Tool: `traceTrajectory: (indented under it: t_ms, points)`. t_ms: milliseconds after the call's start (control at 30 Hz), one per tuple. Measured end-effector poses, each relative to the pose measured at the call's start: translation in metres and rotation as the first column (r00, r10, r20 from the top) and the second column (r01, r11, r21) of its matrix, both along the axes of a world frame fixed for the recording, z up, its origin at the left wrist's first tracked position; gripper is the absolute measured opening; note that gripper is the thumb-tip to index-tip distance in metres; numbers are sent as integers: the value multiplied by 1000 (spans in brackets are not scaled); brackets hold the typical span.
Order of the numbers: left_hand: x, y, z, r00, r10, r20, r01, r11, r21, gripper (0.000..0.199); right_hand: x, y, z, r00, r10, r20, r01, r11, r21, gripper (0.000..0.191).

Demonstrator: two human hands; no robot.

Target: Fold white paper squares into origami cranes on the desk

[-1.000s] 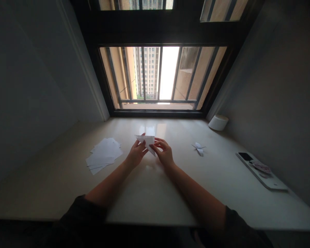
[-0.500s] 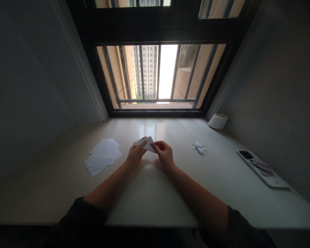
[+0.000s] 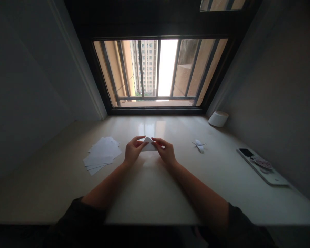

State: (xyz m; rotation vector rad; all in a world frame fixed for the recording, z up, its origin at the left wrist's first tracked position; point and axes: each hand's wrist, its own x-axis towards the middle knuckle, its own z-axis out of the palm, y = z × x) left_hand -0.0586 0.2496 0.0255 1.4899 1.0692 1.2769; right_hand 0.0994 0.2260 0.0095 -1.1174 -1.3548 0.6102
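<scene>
A small piece of folded white paper point(image 3: 149, 146) is held up between my hands, a peak at its top and a straight edge along its bottom. My left hand point(image 3: 134, 148) pinches its left side between thumb and fingers. At the right side, my right hand point(image 3: 165, 150) grips it the same way, thumb on the near face. Fingers cover both sides of the paper. To the left, a loose pile of white paper sheets point(image 3: 103, 153) lies fanned out. On the right rests a small folded paper figure point(image 3: 200, 146) with thin points.
The pale sill surface point(image 3: 150, 193) carries everything. A phone in a light case point(image 3: 263, 168) with a round grip lies far right along the wall. A white rounded object point(image 3: 218, 119) stands in the back right corner. Behind is a barred window point(image 3: 155, 111).
The folded paper has turned from a slanted strip to a peaked shape facing me. My left hand has shifted slightly left and regripped its side. The view has tilted a little.
</scene>
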Motion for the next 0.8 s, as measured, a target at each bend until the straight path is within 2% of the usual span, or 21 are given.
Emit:
traceTrajectory:
  t_ms: [300, 600, 700, 800]
  points:
    - [4, -3, -2, 994, 75, 84, -74, 997, -16, 37, 0, 1, -2, 999, 1, -33, 0, 1000, 16, 25]
    - [6, -7, 1, 992, 100, 84, -101, 995, 6, 36, -2, -3, 3, 1000, -5, -28, 6, 999, 41, 23]
    - [6, -8, 2, 992, 112, 62, -113, 993, 18, 35, -1, -3, 4, 1000, -8, -25, 9, 999, 42, 22]
    - [4, -8, 3, 991, 130, -24, -128, 990, 54, 32, 2, -1, 3, 1000, 0, -21, 1, 999, 45, 21]
